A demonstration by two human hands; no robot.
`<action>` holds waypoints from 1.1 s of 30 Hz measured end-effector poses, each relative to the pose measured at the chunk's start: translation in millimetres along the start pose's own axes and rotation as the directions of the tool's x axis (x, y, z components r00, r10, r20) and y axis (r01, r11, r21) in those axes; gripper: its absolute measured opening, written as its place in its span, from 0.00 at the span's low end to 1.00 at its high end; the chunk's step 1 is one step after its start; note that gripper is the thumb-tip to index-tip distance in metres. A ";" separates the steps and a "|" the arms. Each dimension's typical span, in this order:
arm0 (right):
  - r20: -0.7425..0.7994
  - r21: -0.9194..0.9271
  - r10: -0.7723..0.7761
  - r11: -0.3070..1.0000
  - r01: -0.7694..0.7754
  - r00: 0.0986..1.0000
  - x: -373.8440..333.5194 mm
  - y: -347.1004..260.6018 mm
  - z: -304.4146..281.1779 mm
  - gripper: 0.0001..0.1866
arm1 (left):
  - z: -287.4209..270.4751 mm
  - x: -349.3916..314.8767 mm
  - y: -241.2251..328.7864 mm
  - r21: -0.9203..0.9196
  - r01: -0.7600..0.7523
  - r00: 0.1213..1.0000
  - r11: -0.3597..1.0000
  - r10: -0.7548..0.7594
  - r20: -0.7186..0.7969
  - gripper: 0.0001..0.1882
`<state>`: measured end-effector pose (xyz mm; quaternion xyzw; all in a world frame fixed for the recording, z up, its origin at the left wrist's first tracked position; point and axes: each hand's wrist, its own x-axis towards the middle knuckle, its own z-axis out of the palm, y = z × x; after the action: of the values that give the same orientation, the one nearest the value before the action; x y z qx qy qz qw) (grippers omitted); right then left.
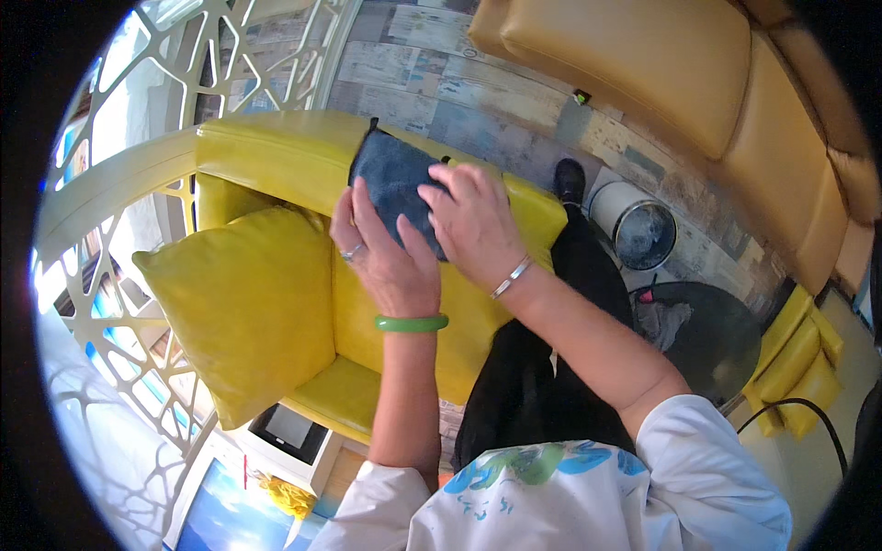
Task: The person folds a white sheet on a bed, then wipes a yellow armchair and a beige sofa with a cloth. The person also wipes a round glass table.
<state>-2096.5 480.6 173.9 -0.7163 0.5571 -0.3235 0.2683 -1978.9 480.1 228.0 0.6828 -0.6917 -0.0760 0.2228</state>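
Observation:
A dark blue-grey folded cloth point(397, 179) with a dark edge and a small black tip at its upper corner is between my hands, over the yellow sofa's arm. My left hand point(393, 262), with a ring and a green bangle at the wrist, grips its lower left side, fingers lying over the front. On the right edge, my right hand point(473, 220) presses with bent fingers, a silver bracelet on that wrist. The cloth's underside is hidden. Just below the hands is the yellow sofa point(285, 142), and a yellow cushion point(253, 303) leans on it at left.
A white bin point(611, 216) with a dark inside stands right of my leg. Beside it, a black round surface point(707, 340) carries a grey cloth point(663, 321). A tan sofa point(634, 64) fills the upper right. A white lattice screen point(138, 340) borders the left.

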 end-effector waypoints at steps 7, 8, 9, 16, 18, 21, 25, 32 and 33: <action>0.406 0.079 0.113 0.984 -0.158 0.907 28.7 12.7 32.2 0.30 | 63.5 14.5 -73.4 0.128 0.080 0.996 0.989 -0.083 0.019 0.30; 0.476 0.144 0.148 0.959 -0.243 0.867 41.5 17.8 36.2 0.30 | 68.2 21.0 -78.3 0.165 0.158 0.987 0.974 -0.163 0.013 0.30; 0.505 0.195 0.097 0.955 -0.223 0.857 54.8 20.4 44.5 0.30 | 71.9 23.6 -90.0 0.130 0.158 0.986 0.979 -0.150 -0.073 0.29; 0.557 0.604 -0.116 0.736 -0.305 0.822 93.3 47.3 85.0 0.32 | 65.5 37.0 -80.4 0.153 0.341 0.940 0.927 -0.336 -0.058 0.32; 0.556 0.618 -0.113 0.719 -0.319 0.824 93.6 51.0 86.2 0.32 | 70.7 41.6 -78.4 0.149 0.329 0.944 0.933 -0.325 -0.048 0.32; 0.573 0.589 -0.076 0.731 -0.346 0.816 93.6 51.6 79.6 0.32 | 72.9 43.9 -72.8 0.137 0.423 0.906 0.896 -0.417 -0.069 0.32; 0.623 0.559 -0.098 0.750 -0.354 0.776 85.8 53.7 53.9 0.33 | 77.1 33.1 -53.5 0.091 0.624 0.779 0.776 -0.609 -0.148 0.32; 0.632 0.596 -0.130 0.713 -0.371 0.764 66.8 69.4 41.0 0.34 | 86.3 31.5 -36.8 0.073 0.642 0.761 0.763 -0.623 -0.180 0.32; 0.632 0.600 -0.130 0.706 -0.376 0.764 66.4 69.7 41.2 0.34 | 87.0 30.9 -35.7 0.075 0.642 0.760 0.763 -0.621 -0.194 0.31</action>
<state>-2097.2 400.6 106.3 -0.5839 0.3183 -0.2283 0.7111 -1981.3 430.5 142.4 0.8935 -0.4043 -0.0452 0.1904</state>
